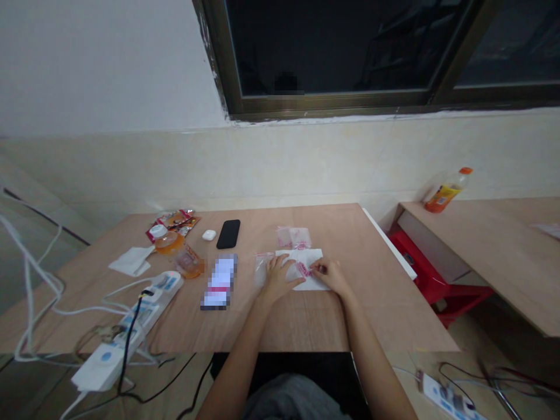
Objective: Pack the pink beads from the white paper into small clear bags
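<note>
A white sheet of paper (306, 256) lies on the wooden table (341, 315), partly under a clear plastic bag with pink print (262, 263). My left hand (276, 277) rests flat on the bag and paper, fingers spread. My right hand (329, 273) is closed in a pinch on a small pink-printed packet (304, 269) at the paper's middle. A stack of similar small clear pink-printed bags (293, 237) sits just behind the paper.
A black phone (228, 233), white earbud case (209, 235), a blurred phone (219, 282), snack wrappers (175, 224), a tissue (131, 260) and a power strip with cables (144, 309) lie on the left. A second table with an orange bottle (447, 191) stands right, above a red stool (441, 286).
</note>
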The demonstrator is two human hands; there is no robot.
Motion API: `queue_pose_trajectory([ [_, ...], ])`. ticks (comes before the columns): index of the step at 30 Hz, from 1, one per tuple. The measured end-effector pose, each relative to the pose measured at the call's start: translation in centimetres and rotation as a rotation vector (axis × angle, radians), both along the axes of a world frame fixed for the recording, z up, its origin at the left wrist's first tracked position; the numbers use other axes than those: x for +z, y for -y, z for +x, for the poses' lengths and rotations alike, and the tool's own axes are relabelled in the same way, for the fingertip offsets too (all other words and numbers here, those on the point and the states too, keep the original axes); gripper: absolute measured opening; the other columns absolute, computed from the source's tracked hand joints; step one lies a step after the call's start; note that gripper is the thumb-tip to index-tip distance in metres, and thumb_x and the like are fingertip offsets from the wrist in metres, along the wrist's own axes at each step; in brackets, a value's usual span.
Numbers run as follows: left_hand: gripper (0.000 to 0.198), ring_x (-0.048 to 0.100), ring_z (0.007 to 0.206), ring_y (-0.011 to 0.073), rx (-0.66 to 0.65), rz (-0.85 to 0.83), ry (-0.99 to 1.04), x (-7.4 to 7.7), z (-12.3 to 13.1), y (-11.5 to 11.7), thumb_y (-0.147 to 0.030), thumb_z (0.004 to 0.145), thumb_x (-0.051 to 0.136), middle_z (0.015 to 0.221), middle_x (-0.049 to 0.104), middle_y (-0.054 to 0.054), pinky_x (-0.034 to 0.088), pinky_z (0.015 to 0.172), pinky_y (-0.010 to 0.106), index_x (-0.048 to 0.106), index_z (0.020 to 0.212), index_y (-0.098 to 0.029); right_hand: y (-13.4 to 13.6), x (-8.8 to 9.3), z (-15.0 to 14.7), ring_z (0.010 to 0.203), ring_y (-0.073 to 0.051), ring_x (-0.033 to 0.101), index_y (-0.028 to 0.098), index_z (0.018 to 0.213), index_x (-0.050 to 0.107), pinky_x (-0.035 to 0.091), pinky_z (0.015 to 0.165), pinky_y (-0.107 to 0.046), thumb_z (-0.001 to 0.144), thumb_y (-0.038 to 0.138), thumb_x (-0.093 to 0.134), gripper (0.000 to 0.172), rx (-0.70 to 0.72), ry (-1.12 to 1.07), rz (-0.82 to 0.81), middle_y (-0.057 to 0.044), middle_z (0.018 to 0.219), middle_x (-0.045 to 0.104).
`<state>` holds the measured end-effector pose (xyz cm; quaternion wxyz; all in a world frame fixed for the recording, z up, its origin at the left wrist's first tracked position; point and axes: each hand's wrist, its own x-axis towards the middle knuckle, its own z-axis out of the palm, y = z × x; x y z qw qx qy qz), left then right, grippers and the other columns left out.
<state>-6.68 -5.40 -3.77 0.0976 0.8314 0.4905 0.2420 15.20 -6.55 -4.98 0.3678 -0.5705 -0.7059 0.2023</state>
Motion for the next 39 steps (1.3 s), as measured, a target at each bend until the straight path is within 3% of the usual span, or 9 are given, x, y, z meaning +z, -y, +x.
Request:
queue_pose_trajectory([
  [8,0.055,0.042,0.123,0.028,-0.051,0.012,0.013,-0.4,-0.2,0.2,-0.06,0.074,0.065,0.132,0.052,0.006,0.03,0.105,0.047,0.059,0.118,-0.029,0.5,0.7,0.0,0.08,-0.021,0.062,0.022,0.081,0.074,0.04,0.082,-0.035,0.077,0.025,0.065,0.011,0.034,0.075,-0.027,-0.005,0.083,0.073],
  [28,0.06,0.044,0.12,0.0278,-0.046,0.04,0.043,-0.9,-0.4,-0.1,-0.057,0.069,0.072,0.128,0.055,0.006,0.029,0.104,0.045,0.059,0.118,-0.026,0.6,1.7,-0.8,0.082,-0.021,0.06,0.021,0.08,0.073,0.033,0.083,-0.035,0.079,0.028,0.063,0.012,-0.06,0.127,-0.076,-0.005,0.083,0.071],
  [32,0.06,0.044,0.121,0.0277,-0.051,0.035,0.047,-1.0,-0.5,-0.2,-0.057,0.069,0.072,0.129,0.054,0.006,0.029,0.105,0.045,0.059,0.118,-0.026,0.5,1.7,-1.2,0.075,-0.019,0.059,0.02,0.079,0.072,0.036,0.081,-0.035,0.08,0.03,0.061,0.015,-0.076,0.054,-0.045,-0.006,0.081,0.072],
  [39,0.06,0.043,0.122,0.0276,-0.049,0.035,0.039,-0.7,-0.4,0.0,-0.059,0.069,0.071,0.129,0.054,0.006,0.028,0.106,0.045,0.059,0.118,-0.027,0.0,0.9,-2.6,0.068,-0.018,0.06,0.019,0.081,0.073,0.043,0.066,-0.029,0.081,0.038,0.061,0.022,0.043,-0.176,0.002,-0.005,0.076,0.072],
])
